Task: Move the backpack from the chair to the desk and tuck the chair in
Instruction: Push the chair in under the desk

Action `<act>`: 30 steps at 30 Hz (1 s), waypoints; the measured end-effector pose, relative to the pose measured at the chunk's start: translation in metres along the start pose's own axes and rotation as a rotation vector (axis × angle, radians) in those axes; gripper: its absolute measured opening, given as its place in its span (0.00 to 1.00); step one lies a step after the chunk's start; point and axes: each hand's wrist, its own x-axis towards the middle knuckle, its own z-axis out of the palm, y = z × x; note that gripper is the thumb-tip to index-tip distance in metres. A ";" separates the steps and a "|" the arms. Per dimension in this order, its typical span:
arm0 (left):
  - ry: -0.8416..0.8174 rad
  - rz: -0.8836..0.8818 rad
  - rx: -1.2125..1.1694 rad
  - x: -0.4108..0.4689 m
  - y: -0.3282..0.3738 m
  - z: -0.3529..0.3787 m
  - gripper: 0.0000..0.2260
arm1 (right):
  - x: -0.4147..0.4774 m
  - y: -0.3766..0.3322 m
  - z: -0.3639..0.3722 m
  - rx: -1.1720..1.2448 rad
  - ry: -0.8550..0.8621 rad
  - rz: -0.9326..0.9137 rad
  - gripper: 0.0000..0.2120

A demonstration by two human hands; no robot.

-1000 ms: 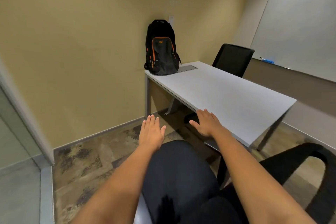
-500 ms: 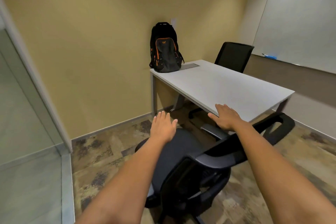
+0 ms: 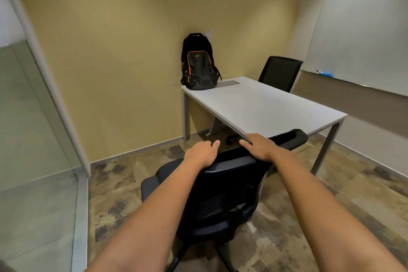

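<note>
Both forearms reach forward from the bottom of frame to the office chair (image 3: 220, 201). Chair is black, mesh back facing the camera, seat pointing toward the desk; base legs show at the bottom edge.

Left hand (image 3: 202, 153): draped over the top rail of the backrest at its left end, palm down, fingers curled over the far side, thumb (image 3: 215, 144) out toward the right. Closed around the rail, as far as the view shows; fingertips are hidden behind the rail.

Right hand (image 3: 259, 146): same rail, further right, palm on top, fingers bent down over the front edge. Also wrapped on the backrest. Hands are apart, with a bare stretch of rail between them.

The right end of the backrest overlaps the near edge of the desk (image 3: 265, 104) in view; can't tell whether they touch. Chair seat sits out on the patterned carpet (image 3: 123, 174), not under the desktop.

Desk: white top, grey metal legs, far-left corner against the yellow wall (image 3: 123, 46). Grey cable hatch (image 3: 229, 83) set in the top near the wall.

Backpack (image 3: 198, 66): black with orange trim, upright on the desk's far-left corner, leaning back on the wall, just beside the hatch.

Second black chair (image 3: 279, 73) is tucked in at the far side of the desk. Whiteboard (image 3: 362, 40) on the right wall, blue marker (image 3: 325, 73) on its ledge. Glass partition (image 3: 28, 139) at left.
</note>
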 end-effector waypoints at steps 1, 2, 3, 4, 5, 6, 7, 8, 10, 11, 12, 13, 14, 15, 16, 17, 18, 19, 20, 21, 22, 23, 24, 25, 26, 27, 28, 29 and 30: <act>-0.007 -0.024 0.025 -0.003 0.009 0.003 0.27 | -0.001 0.008 -0.003 -0.009 -0.011 -0.009 0.29; -0.013 -0.050 0.051 -0.006 0.019 0.007 0.27 | -0.003 0.018 -0.005 -0.011 -0.022 -0.020 0.28; -0.013 -0.074 0.075 -0.008 0.029 0.012 0.28 | -0.004 0.027 -0.007 -0.010 -0.029 -0.033 0.27; -0.007 -0.093 0.093 -0.010 0.038 0.017 0.28 | -0.005 0.036 -0.009 -0.011 -0.032 -0.049 0.27; 0.007 -0.110 0.104 -0.012 0.048 0.022 0.27 | -0.006 0.044 -0.011 -0.016 -0.030 -0.071 0.25; 0.030 -0.126 0.113 -0.014 0.056 0.028 0.27 | -0.008 0.053 -0.012 -0.023 -0.025 -0.097 0.24; 0.060 -0.141 0.126 -0.015 0.064 0.033 0.26 | -0.010 0.061 -0.013 -0.028 -0.013 -0.125 0.23; 0.093 -0.155 0.144 -0.017 0.071 0.038 0.25 | -0.012 0.068 -0.014 -0.027 0.003 -0.152 0.23; 0.151 -0.183 0.187 -0.020 0.084 0.046 0.23 | -0.014 0.080 -0.014 -0.027 0.034 -0.201 0.23; 0.173 -0.195 0.205 -0.021 0.088 0.049 0.23 | -0.014 0.084 -0.014 -0.028 0.043 -0.222 0.23; 0.194 -0.207 0.213 -0.022 0.092 0.052 0.22 | -0.013 0.088 -0.014 -0.031 0.046 -0.238 0.23; 0.215 -0.216 0.209 -0.022 0.094 0.053 0.22 | -0.011 0.091 -0.015 -0.036 0.045 -0.252 0.24; 0.235 -0.221 0.197 -0.022 0.095 0.054 0.22 | -0.009 0.094 -0.016 -0.042 0.044 -0.262 0.24; 0.254 -0.221 0.181 -0.022 0.095 0.055 0.21 | -0.007 0.096 -0.017 -0.048 0.045 -0.269 0.24; 0.267 -0.217 0.165 -0.021 0.095 0.055 0.21 | -0.005 0.099 -0.017 -0.052 0.049 -0.270 0.24; 0.274 -0.211 0.150 -0.020 0.094 0.055 0.21 | -0.002 0.102 -0.018 -0.054 0.052 -0.269 0.23; 0.273 -0.206 0.136 -0.019 0.094 0.055 0.21 | 0.000 0.104 -0.019 -0.055 0.054 -0.266 0.23; 0.269 -0.204 0.125 -0.018 0.093 0.055 0.21 | 0.003 0.106 -0.020 -0.051 0.051 -0.262 0.23; 0.263 -0.204 0.118 -0.016 0.093 0.054 0.21 | 0.006 0.108 -0.021 -0.043 0.046 -0.256 0.23; 0.259 -0.207 0.114 -0.014 0.093 0.054 0.22 | 0.009 0.109 -0.022 -0.032 0.041 -0.250 0.23; 0.259 -0.212 0.112 -0.012 0.094 0.053 0.22 | 0.012 0.111 -0.023 -0.022 0.038 -0.245 0.22; 0.264 -0.215 0.114 -0.010 0.094 0.053 0.22 | 0.016 0.112 -0.024 -0.018 0.037 -0.242 0.22; 0.274 -0.217 0.117 -0.009 0.094 0.053 0.22 | 0.019 0.113 -0.024 -0.023 0.038 -0.242 0.22; 0.286 -0.219 0.119 -0.008 0.094 0.053 0.22 | 0.021 0.113 -0.024 -0.035 0.040 -0.245 0.22; 0.297 -0.222 0.117 -0.007 0.094 0.053 0.22 | 0.024 0.114 -0.024 -0.050 0.040 -0.248 0.21; 0.306 -0.227 0.113 -0.006 0.093 0.053 0.22 | 0.026 0.113 -0.025 -0.063 0.034 -0.248 0.21; 0.312 -0.235 0.106 -0.006 0.093 0.053 0.22 | 0.028 0.113 -0.025 -0.071 0.021 -0.248 0.21; 0.318 -0.244 0.099 -0.005 0.092 0.053 0.21 | 0.030 0.113 -0.026 -0.077 0.005 -0.246 0.21; 0.324 -0.254 0.093 -0.004 0.091 0.052 0.21 | 0.032 0.112 -0.026 -0.085 -0.007 -0.245 0.21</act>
